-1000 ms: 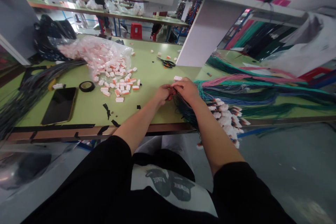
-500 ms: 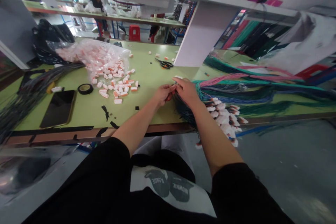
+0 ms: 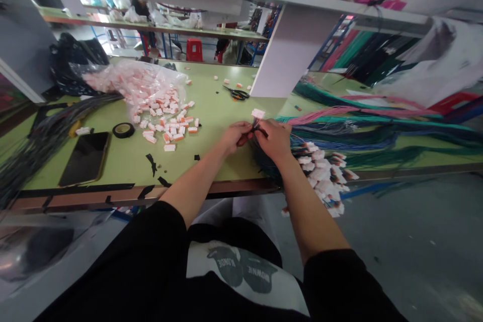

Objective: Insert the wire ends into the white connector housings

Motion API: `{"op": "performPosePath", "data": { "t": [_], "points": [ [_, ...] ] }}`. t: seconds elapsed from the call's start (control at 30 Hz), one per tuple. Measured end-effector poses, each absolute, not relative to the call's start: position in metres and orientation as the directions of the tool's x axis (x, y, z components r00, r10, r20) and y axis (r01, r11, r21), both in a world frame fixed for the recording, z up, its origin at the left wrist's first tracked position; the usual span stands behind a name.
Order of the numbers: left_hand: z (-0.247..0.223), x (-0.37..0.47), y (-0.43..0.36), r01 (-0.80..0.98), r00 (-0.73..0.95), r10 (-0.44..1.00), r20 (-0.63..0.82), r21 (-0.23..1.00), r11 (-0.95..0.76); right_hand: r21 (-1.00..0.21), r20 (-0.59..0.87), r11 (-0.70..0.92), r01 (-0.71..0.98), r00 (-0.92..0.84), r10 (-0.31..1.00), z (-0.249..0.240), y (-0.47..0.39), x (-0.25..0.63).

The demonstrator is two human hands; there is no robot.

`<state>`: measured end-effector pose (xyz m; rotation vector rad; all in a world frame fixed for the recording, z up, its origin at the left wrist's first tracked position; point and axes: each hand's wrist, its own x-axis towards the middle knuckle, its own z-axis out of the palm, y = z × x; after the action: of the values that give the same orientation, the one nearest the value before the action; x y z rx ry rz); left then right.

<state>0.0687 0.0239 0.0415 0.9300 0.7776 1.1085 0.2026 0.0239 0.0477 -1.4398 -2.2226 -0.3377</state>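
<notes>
My left hand (image 3: 238,136) and my right hand (image 3: 274,137) meet above the green table, both closed on a thin bundle of dark wires. A white connector (image 3: 258,113) sticks up from the wires just beyond my fingertips. My fingers hide most of the gripped stretch. Below and right of my right hand, several finished-looking wire ends with white connectors (image 3: 320,171) hang over the table edge. Long green, blue and pink wires (image 3: 339,128) run off to the right.
Loose white-and-orange connectors (image 3: 177,123) lie in front of a clear plastic bag (image 3: 151,78). Black tape (image 3: 123,130), a phone (image 3: 85,158) and grey wires (image 3: 41,141) are at left. Scissors (image 3: 237,93) lie near a white upright panel (image 3: 281,50).
My right hand has shifted slightly right and curled its fingers in. The white connector, mostly covered before, now shows above the hands. My left hand stays nearly in place.
</notes>
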Motion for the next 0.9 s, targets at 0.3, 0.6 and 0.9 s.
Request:
{"op": "performPosePath", "data": {
  "t": [0.3,0.6,0.9],
  "points": [
    [0.03,0.059,0.035,-0.408,0.509,0.848,-0.15,0.825,0.391,-0.052,0.56,0.475,0.878,-0.369,0.742,0.053,0.021,0.194],
    [0.025,0.059,0.037,-0.479,0.554,0.81,-0.189,0.724,0.497,-0.706,0.516,0.565,0.428,-0.236,0.823,0.039,0.037,0.191],
    [0.031,0.068,0.031,-0.478,0.385,0.919,0.085,0.87,0.12,-0.964,0.243,0.243,-0.104,0.021,0.97,0.047,0.03,0.191]
  ]
}}
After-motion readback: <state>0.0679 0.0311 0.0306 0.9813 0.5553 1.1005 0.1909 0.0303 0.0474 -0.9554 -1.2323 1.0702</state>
